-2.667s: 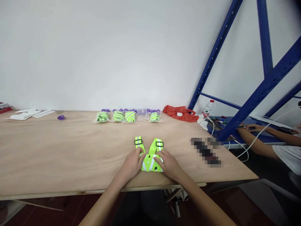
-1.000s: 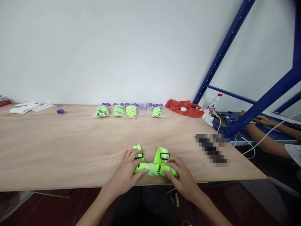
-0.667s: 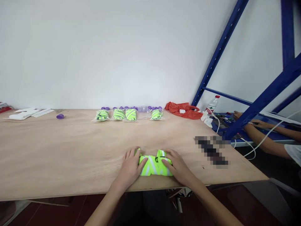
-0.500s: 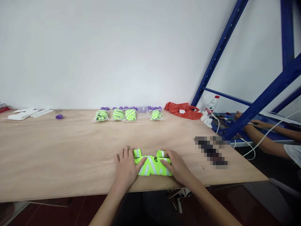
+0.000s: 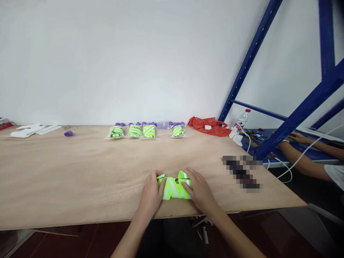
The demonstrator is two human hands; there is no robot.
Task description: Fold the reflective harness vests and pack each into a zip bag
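Observation:
A folded neon-yellow reflective strap bundle [image 5: 173,188] with silver stripes lies near the front edge of the wooden table [image 5: 80,172]. My left hand [image 5: 152,190] grips its left end, thumb on top and fingers curled behind. Around the right end, my right hand [image 5: 200,188] is closed in the same way, its thumb lying across the front. A strap loop sticks up beside the right fingers, and a flattened loop end shows by the left ones. Much of both ends is hidden under the hands.
Along the wall lie several clear bags of similar yellow straps [image 5: 149,131], a purple roll [image 5: 68,133], white sheets [image 5: 27,130] and a red plastic bag [image 5: 208,126]. At right are a bottle [image 5: 243,118], a blue metal frame [image 5: 301,111] and another person's arms [image 5: 303,157]. A blurred patch covers something dark.
My left hand has moved right and closed in on the bundle's left end. The left loop, upright before, is now folded down. My right hand has barely shifted.

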